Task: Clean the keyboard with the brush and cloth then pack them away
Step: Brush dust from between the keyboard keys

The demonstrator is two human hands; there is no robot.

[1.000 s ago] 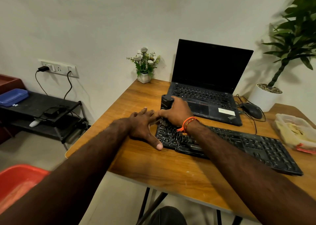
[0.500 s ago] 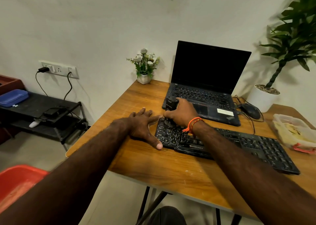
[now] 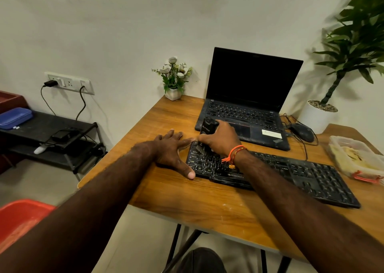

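Note:
A black keyboard [image 3: 291, 175] lies across the wooden table [image 3: 207, 206], dusty with pale specks. My right hand [image 3: 223, 140] grips a black brush [image 3: 208, 127] by its handle, bristles down on the keyboard's far left keys. My left hand [image 3: 171, 150] rests flat on the table at the keyboard's left end, fingers spread, thumb against its front corner. A clear plastic container [image 3: 357, 158] with a yellowish cloth inside stands at the right edge.
An open black laptop [image 3: 247, 106] sits behind the keyboard, a mouse [image 3: 302, 132] with cables to its right. A small flower pot [image 3: 173, 81] and a large potted plant [image 3: 332, 98] stand by the wall. A black shelf [image 3: 49, 135] and red chair [image 3: 18, 216] are left.
My right hand has shifted the brush slightly right and then back down onto the left keys in a sweeping stroke. My left hand has stayed put.

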